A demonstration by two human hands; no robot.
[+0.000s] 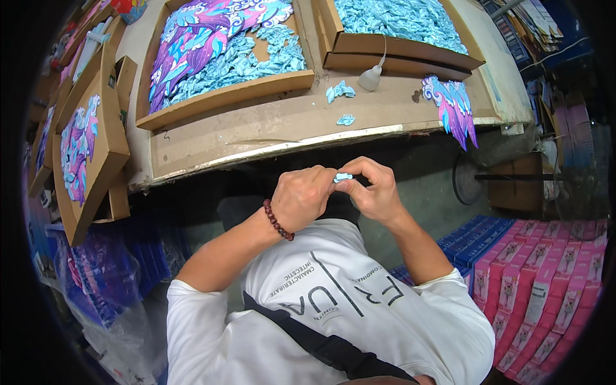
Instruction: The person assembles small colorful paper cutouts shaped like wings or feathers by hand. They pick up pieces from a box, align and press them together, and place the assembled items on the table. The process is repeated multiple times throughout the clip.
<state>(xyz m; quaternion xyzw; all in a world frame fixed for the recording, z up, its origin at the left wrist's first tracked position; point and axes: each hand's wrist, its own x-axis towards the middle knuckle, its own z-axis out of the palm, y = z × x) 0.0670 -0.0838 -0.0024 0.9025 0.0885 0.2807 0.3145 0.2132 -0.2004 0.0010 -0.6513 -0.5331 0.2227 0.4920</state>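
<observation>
In front of my chest, just off the table's near edge, my left hand (304, 194) and my right hand (375, 192) meet at the fingertips. Between them is a small light-blue shaped piece (344, 177), pinched by both; the fingers cover part of it. Loose light-blue pieces (340, 91) and another single one (346, 120) lie on the table beyond my hands. Behind these rests a whitish squeeze bottle (369, 79) with a thin nozzle. A purple and blue wing-shaped piece (452, 110) overhangs the table edge at the right.
A cardboard tray (224, 99) holds purple wing pieces and light-blue pieces; a second cardboard box (404, 56) is full of light-blue ones. More cardboard boxes (106, 147) stand at the left. Stacked pink boxes (539, 289) fill the lower right, and plastic-wrapped blue goods (102, 276) the lower left.
</observation>
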